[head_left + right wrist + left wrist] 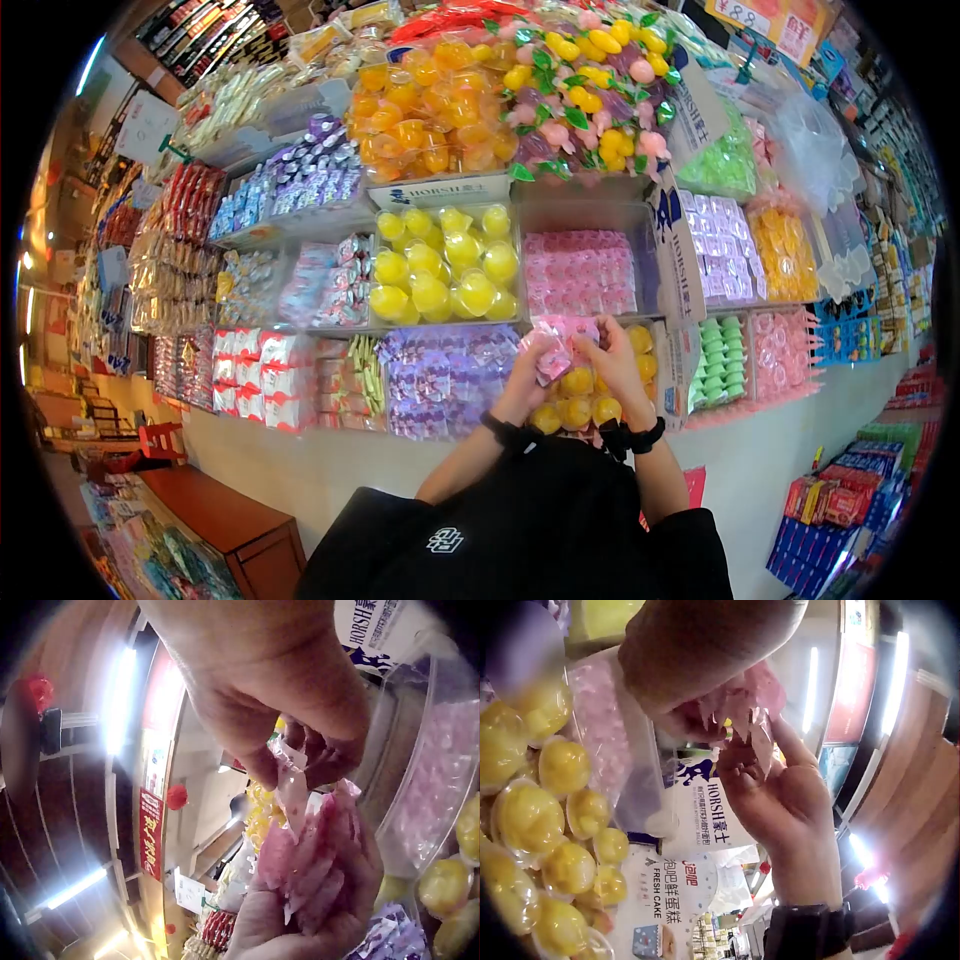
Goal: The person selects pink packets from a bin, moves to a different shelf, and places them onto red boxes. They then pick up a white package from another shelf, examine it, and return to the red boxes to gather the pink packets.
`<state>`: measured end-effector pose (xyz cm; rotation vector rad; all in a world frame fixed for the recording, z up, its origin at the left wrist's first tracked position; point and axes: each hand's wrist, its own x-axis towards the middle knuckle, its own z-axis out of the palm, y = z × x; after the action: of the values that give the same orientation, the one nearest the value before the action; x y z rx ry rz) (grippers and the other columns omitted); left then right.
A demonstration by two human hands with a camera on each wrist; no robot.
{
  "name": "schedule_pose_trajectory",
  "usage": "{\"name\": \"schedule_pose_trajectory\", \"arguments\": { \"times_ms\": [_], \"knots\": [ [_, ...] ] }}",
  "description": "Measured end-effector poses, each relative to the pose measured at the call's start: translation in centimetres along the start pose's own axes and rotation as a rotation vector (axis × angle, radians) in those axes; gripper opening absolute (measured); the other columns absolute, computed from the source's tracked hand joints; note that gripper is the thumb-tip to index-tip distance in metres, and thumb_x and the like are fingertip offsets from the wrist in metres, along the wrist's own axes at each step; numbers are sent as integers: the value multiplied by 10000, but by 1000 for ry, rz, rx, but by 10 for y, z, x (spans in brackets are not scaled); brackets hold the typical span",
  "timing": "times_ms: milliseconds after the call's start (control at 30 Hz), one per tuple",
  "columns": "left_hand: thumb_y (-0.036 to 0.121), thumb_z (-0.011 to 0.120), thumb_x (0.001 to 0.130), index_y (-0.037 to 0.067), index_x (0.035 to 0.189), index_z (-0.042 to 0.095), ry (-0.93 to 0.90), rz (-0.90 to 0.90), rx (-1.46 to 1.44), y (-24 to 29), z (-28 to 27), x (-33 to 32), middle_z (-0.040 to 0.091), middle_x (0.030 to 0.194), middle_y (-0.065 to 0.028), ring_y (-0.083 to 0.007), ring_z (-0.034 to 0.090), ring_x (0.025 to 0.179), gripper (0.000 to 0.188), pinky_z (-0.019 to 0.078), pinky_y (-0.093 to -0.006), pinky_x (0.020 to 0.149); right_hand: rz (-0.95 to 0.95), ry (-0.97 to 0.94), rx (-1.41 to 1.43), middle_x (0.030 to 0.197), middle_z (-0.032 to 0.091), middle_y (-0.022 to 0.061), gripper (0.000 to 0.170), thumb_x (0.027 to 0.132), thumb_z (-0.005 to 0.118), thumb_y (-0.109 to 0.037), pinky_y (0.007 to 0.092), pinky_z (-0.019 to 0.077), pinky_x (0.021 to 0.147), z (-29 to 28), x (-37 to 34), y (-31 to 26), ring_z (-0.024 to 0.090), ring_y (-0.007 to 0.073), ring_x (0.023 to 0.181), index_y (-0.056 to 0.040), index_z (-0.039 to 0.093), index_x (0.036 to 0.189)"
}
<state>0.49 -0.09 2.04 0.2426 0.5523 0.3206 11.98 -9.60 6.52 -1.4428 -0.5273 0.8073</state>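
In front of the person's chest, the left hand [527, 378] grips a bunch of small pink wrapped packets [557, 345]. The right hand [617, 368] meets it from the other side; in the right wrist view its thumb and fingers pinch the wrapper edge [291, 784] of one packet. Crinkled pink packets [322, 855] fill the left palm in that view. Both hands are above a bin of yellow round cups [577, 382]. Just beyond them, a clear plastic bin [648, 240] holds rows of similar pink packets [580, 272].
Left of the hands lie purple packets [430, 375], with larger yellow cups [440, 265] behind. Green cups [722, 360] and pink packs [783, 350] stand to the right. HORSH cardboard panels [680, 245] rise between bins. Orange jelly cups [430, 110] and fruit-shaped pieces [590, 90] are heaped at the back.
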Motion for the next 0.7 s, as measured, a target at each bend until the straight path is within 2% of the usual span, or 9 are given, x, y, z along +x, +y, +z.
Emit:
{"name": "schedule_pose_trajectory", "arguments": {
  "times_ms": [33,233,300,433,500,600,700],
  "knots": [
    [202,552,861,50,1180,469,-15,-3,23,0,-4,2,574,1108,-112,-240,579,1018,362,483,-390,891,-6,-9,-1,887,597,17,189,829,641,-58,221,470,707,0,1,0,561,74,797,-29,528,978],
    [136,548,850,50,1139,491,9,23,19,0,3,-2,585,1052,-98,-224,594,965,307,500,-376,861,41,-14,-43,894,591,25,228,817,640,-42,225,465,717,-3,1,-1,552,78,807,-7,525,1011],
    [107,561,836,52,1120,502,7,36,9,1,4,-3,588,1026,-91,-223,599,938,296,508,-374,843,21,-49,-206,908,585,37,309,802,638,-18,229,467,717,-5,5,1,554,85,811,5,514,1084],
    [100,561,834,55,1125,505,32,27,45,-2,-4,3,589,1026,-88,-215,599,942,300,508,-358,841,-86,-81,-139,915,580,45,422,781,635,6,232,470,714,-7,6,-4,552,90,817,1,486,1176],
    [101,560,835,57,1127,505,42,27,46,-5,-9,6,590,1029,-87,-213,599,944,300,509,-353,839,-157,-178,-538,934,584,58,480,767,632,23,234,472,684,-17,9,0,565,95,793,-9,475,1220],
    [105,557,837,58,1139,500,32,-18,-8,-6,-12,9,591,1052,-89,-215,598,952,310,508,-354,841,-67,-218,-500,908,599,54,436,756,637,28,231,464,637,-22,15,6,558,85,730,-7,516,1173],
    [115,552,844,62,1151,494,7,-36,-81,-1,-6,5,591,1069,-90,-221,595,960,317,502,-363,843,-66,-208,-549,846,617,44,376,741,673,-6,234,454,601,-21,18,1,549,82,674,-1,561,1100]
  ]
}}
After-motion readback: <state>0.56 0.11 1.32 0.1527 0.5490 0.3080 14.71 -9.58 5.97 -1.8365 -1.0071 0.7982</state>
